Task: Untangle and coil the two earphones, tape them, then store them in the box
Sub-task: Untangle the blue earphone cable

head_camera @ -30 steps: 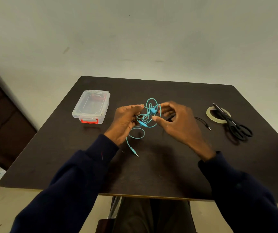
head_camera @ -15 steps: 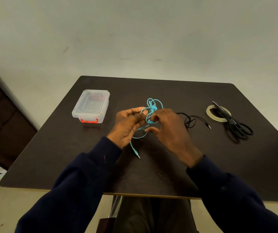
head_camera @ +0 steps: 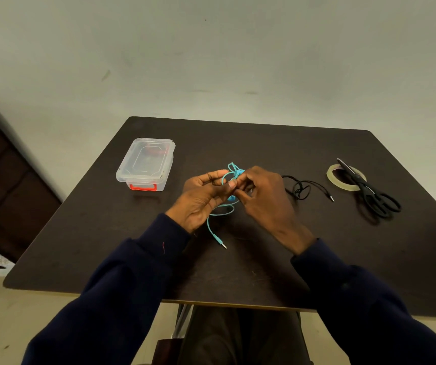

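A tangled teal earphone is held above the middle of the dark table. My left hand pinches its cord between thumb and fingers, and my right hand pinches the same bundle from the right. Its cord loops down to a plug lying on the table near my left wrist. A black earphone lies loose on the table just right of my right hand. The clear lidded box with a red latch stands closed at the back left.
A roll of clear tape lies at the back right with black scissors resting across it. The table's near edge runs just above my lap. A dark cabinet stands at the far left.
My hands have come closer together on the teal bundle, gathering its wide loops tighter. My right hand moved left, uncovering the black earphone on the table.
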